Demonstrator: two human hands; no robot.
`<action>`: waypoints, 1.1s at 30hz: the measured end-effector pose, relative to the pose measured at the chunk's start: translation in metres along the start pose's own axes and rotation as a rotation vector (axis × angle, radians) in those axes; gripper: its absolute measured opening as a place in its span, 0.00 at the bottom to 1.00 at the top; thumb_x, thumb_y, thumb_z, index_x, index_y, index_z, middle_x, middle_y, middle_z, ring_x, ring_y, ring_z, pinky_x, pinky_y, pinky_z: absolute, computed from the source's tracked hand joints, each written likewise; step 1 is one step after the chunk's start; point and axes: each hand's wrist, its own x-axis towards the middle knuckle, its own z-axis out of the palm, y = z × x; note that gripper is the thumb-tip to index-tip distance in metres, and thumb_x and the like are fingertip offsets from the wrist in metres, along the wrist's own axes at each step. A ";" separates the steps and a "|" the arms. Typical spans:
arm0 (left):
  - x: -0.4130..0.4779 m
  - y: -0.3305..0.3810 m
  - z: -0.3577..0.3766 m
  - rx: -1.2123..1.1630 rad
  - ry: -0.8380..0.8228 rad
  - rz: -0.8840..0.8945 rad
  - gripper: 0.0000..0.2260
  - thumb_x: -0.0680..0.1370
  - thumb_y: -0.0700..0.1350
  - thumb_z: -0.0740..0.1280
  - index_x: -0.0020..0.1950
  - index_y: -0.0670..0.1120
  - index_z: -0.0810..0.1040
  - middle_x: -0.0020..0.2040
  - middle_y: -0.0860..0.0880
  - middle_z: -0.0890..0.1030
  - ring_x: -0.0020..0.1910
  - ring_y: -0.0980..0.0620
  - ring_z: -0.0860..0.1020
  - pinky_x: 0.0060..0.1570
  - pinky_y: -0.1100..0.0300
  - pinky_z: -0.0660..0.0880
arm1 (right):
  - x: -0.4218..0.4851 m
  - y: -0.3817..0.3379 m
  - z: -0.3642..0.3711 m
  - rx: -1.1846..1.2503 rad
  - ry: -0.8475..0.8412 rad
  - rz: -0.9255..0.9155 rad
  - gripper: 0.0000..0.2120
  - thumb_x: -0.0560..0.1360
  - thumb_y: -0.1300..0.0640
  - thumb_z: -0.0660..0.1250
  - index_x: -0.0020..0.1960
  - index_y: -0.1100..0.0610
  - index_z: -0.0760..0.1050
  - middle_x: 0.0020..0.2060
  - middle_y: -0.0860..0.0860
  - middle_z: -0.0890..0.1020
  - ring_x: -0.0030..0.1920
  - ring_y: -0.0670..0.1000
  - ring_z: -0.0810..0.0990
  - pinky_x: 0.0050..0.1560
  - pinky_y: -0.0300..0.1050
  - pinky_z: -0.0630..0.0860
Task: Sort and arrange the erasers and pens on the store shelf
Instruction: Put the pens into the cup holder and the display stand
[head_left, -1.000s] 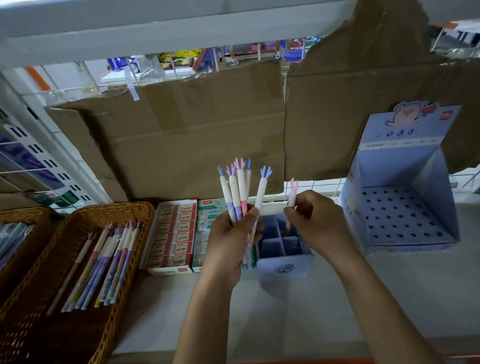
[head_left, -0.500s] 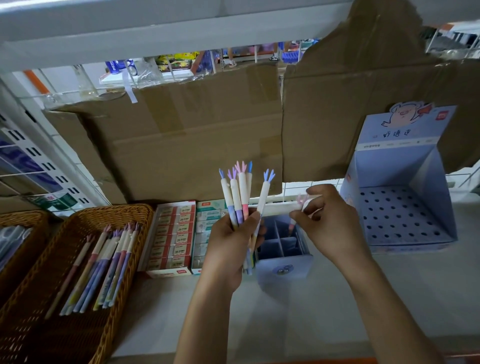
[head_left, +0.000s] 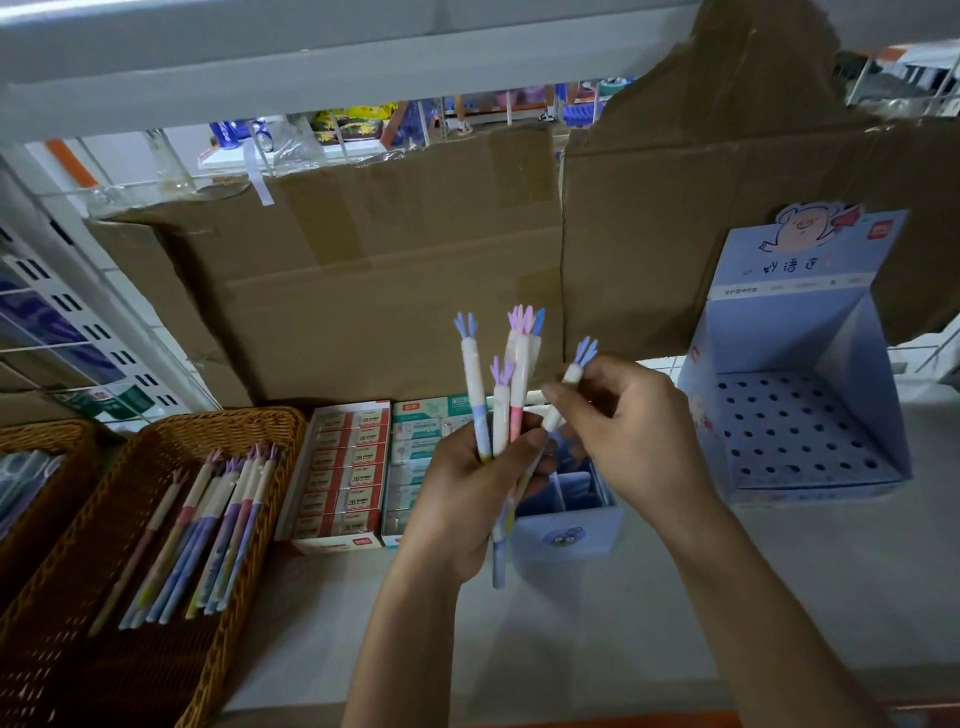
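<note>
My left hand (head_left: 467, 499) grips a bunch of pastel pens (head_left: 501, 405) with tufted tops, held upright above the shelf. My right hand (head_left: 634, 431) pinches the upper part of the rightmost pen (head_left: 569, 382) of that bunch, a white one with a blue tuft. Below both hands stands a small blue divided pen holder (head_left: 566, 530), partly hidden by them. Two boxes of erasers (head_left: 345, 467) lie side by side left of the holder, one red and white, one pale green. More pens (head_left: 208, 535) lie in a wicker basket (head_left: 130, 623) at the left.
A tall blue display box with a perforated base (head_left: 795, 431) stands at the right. Brown cardboard sheets (head_left: 389, 270) line the back of the shelf. A second wicker basket (head_left: 31, 488) sits at the far left edge. Bare grey shelf surface (head_left: 779, 597) lies in front.
My right hand has let go of a pink-tufted pen at the holder and come back left to the bunch, taking hold of the blue-tufted pen. The left hand shifted slightly.
</note>
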 end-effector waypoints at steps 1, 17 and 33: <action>0.000 0.000 -0.001 0.007 -0.003 0.003 0.06 0.78 0.36 0.63 0.46 0.41 0.79 0.36 0.46 0.83 0.38 0.52 0.83 0.40 0.63 0.79 | 0.001 -0.001 -0.001 0.029 0.009 0.004 0.05 0.73 0.55 0.70 0.39 0.53 0.78 0.28 0.46 0.81 0.31 0.47 0.80 0.40 0.52 0.79; 0.005 0.002 -0.023 -0.084 0.289 -0.016 0.07 0.79 0.34 0.62 0.46 0.44 0.77 0.30 0.50 0.78 0.29 0.56 0.74 0.29 0.64 0.72 | 0.015 -0.007 0.029 -0.551 -0.142 -0.258 0.03 0.76 0.57 0.64 0.48 0.57 0.73 0.40 0.53 0.81 0.45 0.58 0.79 0.37 0.45 0.63; -0.007 0.006 -0.023 0.083 -0.024 0.110 0.08 0.79 0.39 0.62 0.52 0.45 0.80 0.45 0.47 0.85 0.40 0.54 0.82 0.41 0.60 0.78 | 0.015 -0.022 0.004 0.299 -0.085 0.030 0.06 0.76 0.59 0.66 0.41 0.55 0.78 0.29 0.47 0.80 0.30 0.43 0.78 0.31 0.40 0.75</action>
